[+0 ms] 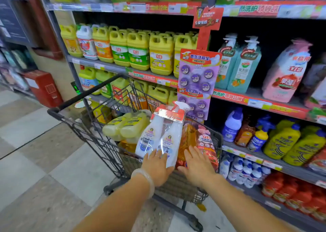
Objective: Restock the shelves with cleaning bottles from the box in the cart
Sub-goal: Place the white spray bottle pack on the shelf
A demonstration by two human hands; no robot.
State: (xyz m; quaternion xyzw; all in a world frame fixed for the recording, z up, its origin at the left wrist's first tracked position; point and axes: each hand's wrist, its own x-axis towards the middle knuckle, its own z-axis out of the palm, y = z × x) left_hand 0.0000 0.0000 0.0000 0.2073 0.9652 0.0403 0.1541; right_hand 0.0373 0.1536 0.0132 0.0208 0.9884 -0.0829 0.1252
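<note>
The shelves fill the right and far side of the aisle, packed tier on tier: yellow detergent jugs in the bay behind the cart, teal pump bottles and pink refill bags higher to the right, and, lower down, yellow and blue bottles set face-out, presumably so the labels can be read. A purple hanging card of toilet fresheners dangles from the upright between the two bays. The cart stands pulled in close to the shelving, most likely so stock can pass across with a short reach. Its basket is piled with goods: a wrapped pair of pale yellow bottles at the far side, an orange-gold pack and a red printed pack on the right; whether a box lies under them cannot be told. The task's thing, a twin pack of white spray bottles banded in clear film under a red header, leans upright in the middle of the load. The left hand, a thin clear cuff at its wrist, lies flat against the base of that pack, grip apart, fingers straight, apparently steadying it for a lift. The right hand rests spread on the orange-gold and red packs beside it, grip likewise apart and holding nothing.
</note>
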